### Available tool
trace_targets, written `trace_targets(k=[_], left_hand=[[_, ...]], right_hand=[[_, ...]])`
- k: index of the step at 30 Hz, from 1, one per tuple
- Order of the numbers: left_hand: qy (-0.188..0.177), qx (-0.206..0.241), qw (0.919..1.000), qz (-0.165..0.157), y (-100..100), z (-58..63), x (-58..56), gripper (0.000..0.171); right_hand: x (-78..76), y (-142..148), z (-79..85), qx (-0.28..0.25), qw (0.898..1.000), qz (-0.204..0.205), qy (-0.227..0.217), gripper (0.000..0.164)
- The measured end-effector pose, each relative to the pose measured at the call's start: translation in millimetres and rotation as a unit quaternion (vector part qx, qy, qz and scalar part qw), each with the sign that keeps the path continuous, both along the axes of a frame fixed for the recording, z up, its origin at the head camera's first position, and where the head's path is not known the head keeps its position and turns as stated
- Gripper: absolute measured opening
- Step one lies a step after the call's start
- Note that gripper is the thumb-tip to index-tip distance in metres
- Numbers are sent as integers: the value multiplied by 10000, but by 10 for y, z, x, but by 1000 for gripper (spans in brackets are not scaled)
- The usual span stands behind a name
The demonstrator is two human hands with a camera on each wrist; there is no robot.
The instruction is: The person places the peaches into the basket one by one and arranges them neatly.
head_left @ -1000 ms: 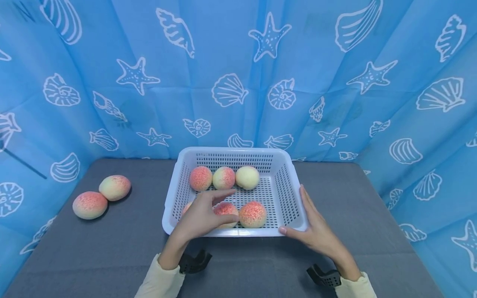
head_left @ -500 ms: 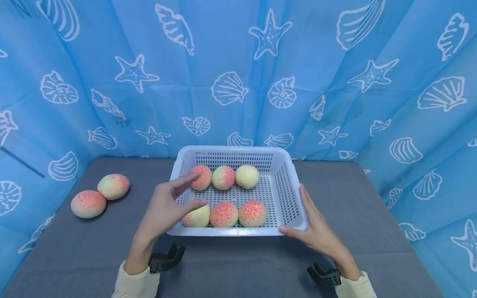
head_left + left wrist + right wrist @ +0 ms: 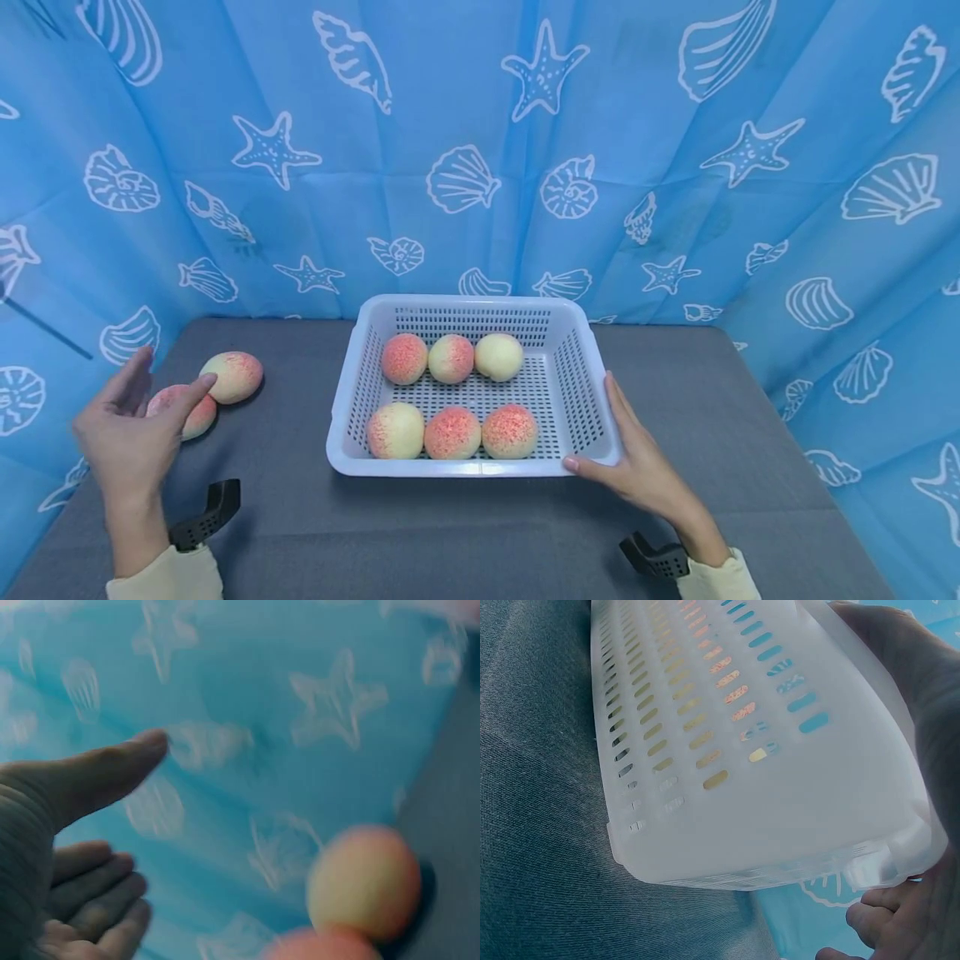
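A white plastic basket (image 3: 480,468) stands mid-table with two rows of peaches, among them a pale peach (image 3: 498,357) at the back and a red-speckled peach (image 3: 509,432) at the front. My right hand (image 3: 637,458) grips its front right corner, thumb on the front rim and fingers along the right side; the basket wall (image 3: 802,802) fills much of the right wrist view. At the left, my left hand (image 3: 131,437) hovers with fingers spread beside a reddish peach (image 3: 197,417), partly hiding it. Behind that lies another peach (image 3: 232,377). Nothing is held in my left hand.
A dark grey cloth (image 3: 420,542) covers the table. Close behind and at both sides hangs a blue curtain (image 3: 480,242) printed with white shells and starfish. Black wrist mounts (image 3: 206,517) sit on both wrists.
My left hand has moved left from above the basket to the two loose peaches, uncovering the front row. My right hand and the basket have stayed put.
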State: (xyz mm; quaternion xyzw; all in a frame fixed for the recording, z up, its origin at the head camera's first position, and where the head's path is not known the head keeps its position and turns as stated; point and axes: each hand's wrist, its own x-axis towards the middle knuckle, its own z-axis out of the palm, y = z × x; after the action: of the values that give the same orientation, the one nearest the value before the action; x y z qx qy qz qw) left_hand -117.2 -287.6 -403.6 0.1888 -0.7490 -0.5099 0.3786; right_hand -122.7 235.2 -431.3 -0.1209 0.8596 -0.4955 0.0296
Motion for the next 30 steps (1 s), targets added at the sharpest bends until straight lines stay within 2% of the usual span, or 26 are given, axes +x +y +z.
trace_targets(k=[2, 4, 8, 11, 14, 17, 20, 23, 26, 28, 30], left_hand=[[150, 164, 9989, 403, -128, -130, -8, 71], [154, 279, 9966, 764, -226, -261, -18, 74], [-173, 669, 9903, 1205, -343, -479, -16, 81], [-550, 1005, 9847, 1313, -413, -641, -28, 86], [-869, 1186, 9809, 1272, -465, -789, -60, 92], [-971, 1465, 9779, 1135, -499, -891, -99, 95], [-838, 2017, 9709, 986, -522, -935, -130, 93], [-661, 2572, 9599, 901, -539, -948, -151, 90], [-654, 2837, 9525, 892, -542, -933, -162, 89], [-444, 3142, 9436, 947, -530, -887, -161, 89], [-2, 3407, 9346, 1017, -508, -798, -146, 88]], right_hand=[[0, 3, 1, 6, 10000, 1, 15, 128], [-2, 7, -1, 21, 10000, -2, 33, 128], [-10, 13, -18, 37, 10000, 13, 47, 128], [-15, 15, -27, 53, 10000, 9, 31, 128], [-14, 8, -25, 21, 10000, -4, 9, 128], [-12, 1, -20, -27, 10000, 8, -15, 128], [-10, -6, -14, -32, 10000, 7, -19, 129], [-8, -8, -13, -41, 10000, 13, -4, 129], [-7, -4, -15, -36, 10000, 19, 11, 128], [-6, 1, -18, -41, 10000, 17, 7, 129], [-2, 7, -18, -29, 10000, 11, 7, 129]])
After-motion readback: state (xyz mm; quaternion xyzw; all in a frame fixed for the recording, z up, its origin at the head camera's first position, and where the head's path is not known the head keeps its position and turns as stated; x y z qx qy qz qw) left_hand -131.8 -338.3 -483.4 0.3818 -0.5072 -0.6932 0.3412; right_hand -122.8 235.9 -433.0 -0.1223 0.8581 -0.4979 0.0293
